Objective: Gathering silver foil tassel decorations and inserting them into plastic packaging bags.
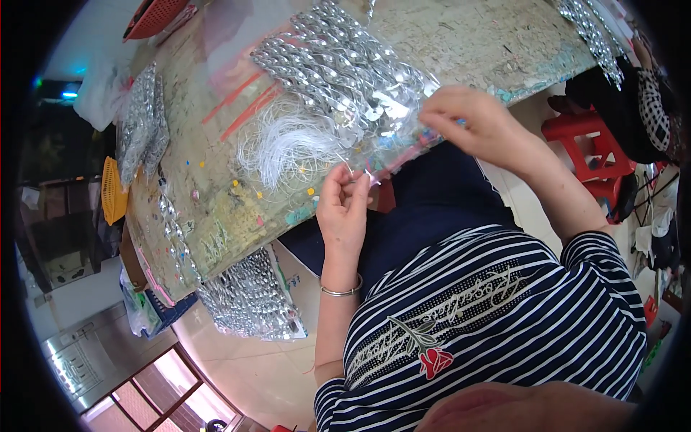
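Observation:
My left hand (344, 205) is at the near edge of the table, its thumb and fingers pinched on a thin white string. To the right and a little higher, my right hand (475, 126) has its thumb and fingers drawn together beside the shiny strips; what they hold, if anything, is too small to make out. A heap of silver twisted strips (338, 65) lies on the table beyond both hands. Left of it, next to my left hand, spreads a loose bundle of white strings (284, 147).
The worn, paint-spotted table (497, 36) carries red-orange strips (248, 108). More silver strips hang at its left (142, 122), near side (252, 295) and far right (594, 43). A yellow basket (113, 191) is at left; a red stool (586, 155) and another person's checked sleeve (653, 108) are at right.

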Motion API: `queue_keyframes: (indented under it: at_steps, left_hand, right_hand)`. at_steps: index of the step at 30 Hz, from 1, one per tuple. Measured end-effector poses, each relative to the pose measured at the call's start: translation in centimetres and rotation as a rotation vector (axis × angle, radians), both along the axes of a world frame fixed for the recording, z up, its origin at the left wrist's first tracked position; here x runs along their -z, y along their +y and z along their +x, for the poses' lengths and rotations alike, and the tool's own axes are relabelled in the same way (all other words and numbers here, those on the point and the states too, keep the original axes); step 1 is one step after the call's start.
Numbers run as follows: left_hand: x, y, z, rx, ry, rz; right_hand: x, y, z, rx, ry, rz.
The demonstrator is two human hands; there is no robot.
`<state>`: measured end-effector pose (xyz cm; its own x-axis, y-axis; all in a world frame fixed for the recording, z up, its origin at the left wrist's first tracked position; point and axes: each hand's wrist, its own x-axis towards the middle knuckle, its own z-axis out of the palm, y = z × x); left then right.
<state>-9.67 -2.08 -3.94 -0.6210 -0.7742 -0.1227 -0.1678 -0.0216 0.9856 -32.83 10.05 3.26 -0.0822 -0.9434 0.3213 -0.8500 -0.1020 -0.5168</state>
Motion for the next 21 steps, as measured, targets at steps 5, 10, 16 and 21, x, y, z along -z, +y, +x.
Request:
queue_keyframes:
  at_steps: [5, 10, 16, 21]
  left_hand:
    - [-0.3, -0.3, -1.4, 0.039, 0.071, -0.128]
    - [0.9, -0.4, -2.0, 0.016, 0.055, -0.173]
    - [1.2, -0.9, -2.4, 0.043, -0.051, -0.305]
    - [-0.4, -1.6, -3.9, 0.084, -0.064, -0.346]
  right_hand:
    - [2.2, -2.2, -3.4, 0.432, -0.267, -0.061]
    - [4.4, -5.6, -5.3, 0.592, -0.475, 0.058]
    - [4.0, -6.5, -4.8, 0.486, -0.534, 0.281]
    - [4.1, -5.8, -5.3, 0.489, -0.645, 0.153]
